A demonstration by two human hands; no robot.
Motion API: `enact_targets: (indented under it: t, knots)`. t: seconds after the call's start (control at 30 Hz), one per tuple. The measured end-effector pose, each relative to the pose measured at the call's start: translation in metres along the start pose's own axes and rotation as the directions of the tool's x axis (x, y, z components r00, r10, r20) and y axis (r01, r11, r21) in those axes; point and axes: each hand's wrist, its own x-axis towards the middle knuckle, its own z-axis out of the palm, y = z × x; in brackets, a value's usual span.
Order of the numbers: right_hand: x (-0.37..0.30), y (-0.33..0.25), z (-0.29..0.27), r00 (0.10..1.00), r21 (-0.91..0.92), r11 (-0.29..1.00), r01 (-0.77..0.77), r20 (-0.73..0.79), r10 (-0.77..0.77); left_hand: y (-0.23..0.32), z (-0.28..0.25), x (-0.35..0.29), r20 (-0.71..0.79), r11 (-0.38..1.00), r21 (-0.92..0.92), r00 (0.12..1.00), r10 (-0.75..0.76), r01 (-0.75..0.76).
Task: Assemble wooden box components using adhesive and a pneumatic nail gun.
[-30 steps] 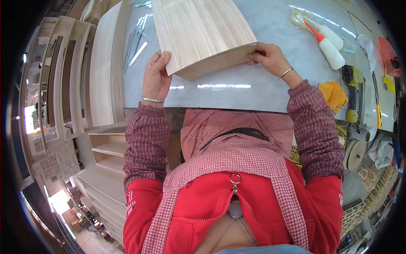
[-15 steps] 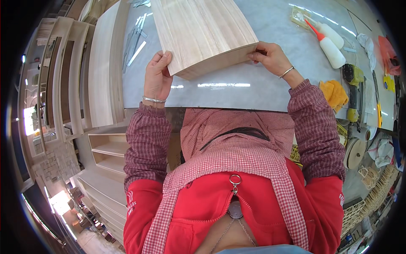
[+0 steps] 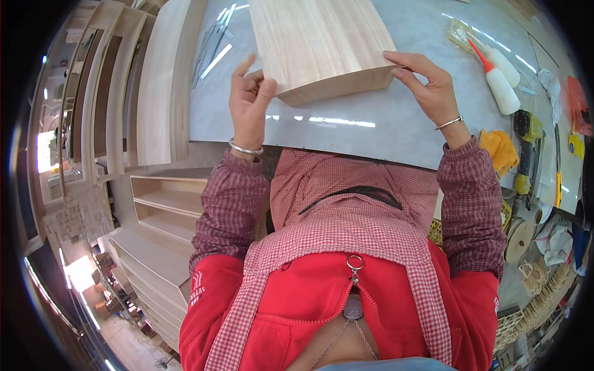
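Observation:
A pale wooden box (image 3: 328, 43) with straight grain lies on the grey-topped table, its near side face toward me. My right hand (image 3: 428, 89) grips its near right corner, forefinger on the top edge and thumb against the side. By the near left corner, my left hand (image 3: 249, 105) is open, its fingers apart and raised. The left thumb is right beside that corner; I cannot tell whether it touches. The far end of the box runs out of view.
Thin metal-like strips (image 3: 213, 46) lie left of the box, beside stacked wooden panels (image 3: 170, 86). At the right are a white bottle with a red nozzle (image 3: 502, 93), an orange cloth (image 3: 499, 151) and a yellow-black tool (image 3: 527, 127). Wooden shelving (image 3: 167, 201) stands lower left.
My left hand has let go of the box's left corner and its fingers have spread. My right hand's forefinger has come onto the top edge. The whole view has shifted slightly.

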Motion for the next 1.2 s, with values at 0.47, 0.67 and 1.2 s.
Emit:
enact_targets:
  t: [0.47, 0.67, 1.2]
  knots:
    - [-0.016, 0.011, 0.005, 0.999, -0.055, 0.998, 0.044, -0.027, -0.045, -0.017, -0.011, -0.013, 0.234, 0.817, 0.372, 0.896, 0.377, -0.441]
    - [-0.012, 0.009, 0.011, 0.997, -0.062, 0.998, 0.032, -0.066, -0.036, -0.018, -0.01, -0.007, 0.232, 0.771, 0.405, 0.871, 0.433, -0.491]
    - [-0.027, 0.013, 0.03, 0.93, -0.101, 0.993, -0.055, -0.367, 0.014, -0.016, -0.007, -0.003, 0.233, 0.821, 0.389, 0.906, 0.352, -0.419]
